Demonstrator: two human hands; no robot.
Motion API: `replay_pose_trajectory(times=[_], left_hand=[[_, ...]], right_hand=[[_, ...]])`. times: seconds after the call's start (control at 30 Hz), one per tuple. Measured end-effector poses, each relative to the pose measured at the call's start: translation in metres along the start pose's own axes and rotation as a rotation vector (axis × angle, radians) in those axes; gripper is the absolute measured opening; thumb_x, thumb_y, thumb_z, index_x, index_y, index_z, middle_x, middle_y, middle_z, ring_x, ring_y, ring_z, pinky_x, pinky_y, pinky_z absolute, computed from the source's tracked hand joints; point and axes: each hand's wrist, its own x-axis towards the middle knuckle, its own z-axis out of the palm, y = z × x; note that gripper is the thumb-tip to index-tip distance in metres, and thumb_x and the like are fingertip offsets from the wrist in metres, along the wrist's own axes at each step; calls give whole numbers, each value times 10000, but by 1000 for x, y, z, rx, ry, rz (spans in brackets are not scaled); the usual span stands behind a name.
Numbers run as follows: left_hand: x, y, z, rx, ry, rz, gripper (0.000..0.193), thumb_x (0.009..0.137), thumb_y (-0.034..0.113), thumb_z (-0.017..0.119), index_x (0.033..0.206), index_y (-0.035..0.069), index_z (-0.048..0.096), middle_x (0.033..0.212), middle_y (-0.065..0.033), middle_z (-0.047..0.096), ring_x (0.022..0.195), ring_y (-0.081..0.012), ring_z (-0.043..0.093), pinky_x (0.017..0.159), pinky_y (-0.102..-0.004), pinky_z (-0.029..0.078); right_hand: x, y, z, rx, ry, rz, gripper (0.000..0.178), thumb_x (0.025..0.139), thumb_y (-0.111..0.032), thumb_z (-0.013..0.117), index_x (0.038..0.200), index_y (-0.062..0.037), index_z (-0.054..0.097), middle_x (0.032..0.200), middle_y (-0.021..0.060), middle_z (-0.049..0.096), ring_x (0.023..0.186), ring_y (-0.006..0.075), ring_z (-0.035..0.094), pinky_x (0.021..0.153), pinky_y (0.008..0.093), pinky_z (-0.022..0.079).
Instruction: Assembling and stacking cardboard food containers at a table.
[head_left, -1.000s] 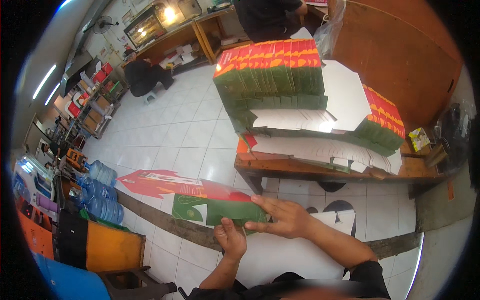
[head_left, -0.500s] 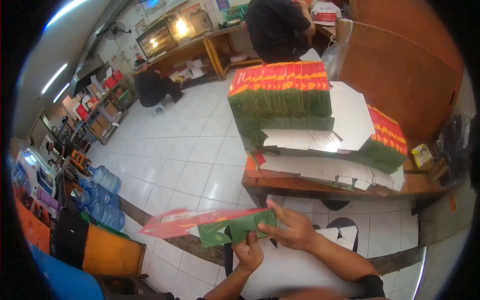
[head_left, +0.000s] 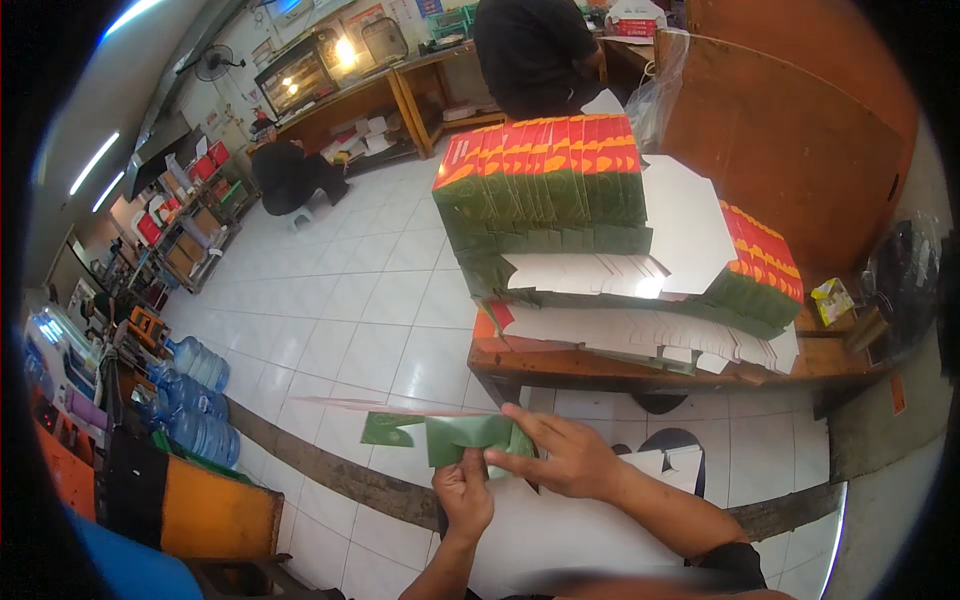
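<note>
White floor tiles [head_left: 345,300] behind, left hand [head_left: 464,497] and right hand [head_left: 568,457] grip green card [head_left: 468,432], forearms [head_left: 675,512] converging.

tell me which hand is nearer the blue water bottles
Left. The left hand, gripping the green flap, is right of the blue water bottles; the right hand, at the flap's right end, is farther right.

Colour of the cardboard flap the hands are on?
Plain green on the cardboard flap; shows best in the head view.
</note>
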Motion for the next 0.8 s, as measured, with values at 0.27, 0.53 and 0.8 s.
replay_pose_trajectory(times=[0.27, 0.53, 0.8], left_hand=[[-12, -10, -5, -143, 41, -147, 201, 1014, 87, 473, 1156, -35, 546, 1038, -76, 636, 920, -101, 606, 775, -230, 495], [-7, -7, -20, -149, 72, 7, 276, 1009, 85, 471, 1249, -51, 479, 1144, -99, 611, 973, -117, 599, 839, -239, 487], [-26, -27, -44, -153, -15, -6, 278, 1033, 121, 426, 1281, -4, 447, 1214, -130, 575, 1089, -175, 585, 911, -325, 505]], right_hand=[[0, -2, 2, -8, -86, -7, 620, 754, -122, 665, 1319, -360, 573, 1385, 206, 481, 1005, 312, 636, 773, 338, 555], [11, -10, 14, 79, -91, -22, 617, 731, -110, 691, 1314, -286, 591, 1374, 230, 483, 1018, 349, 621, 783, 366, 553], [9, -14, 41, 41, -37, 0, 581, 806, -154, 656, 1351, -325, 546, 1387, 173, 486, 1091, 315, 594, 748, 339, 571]])
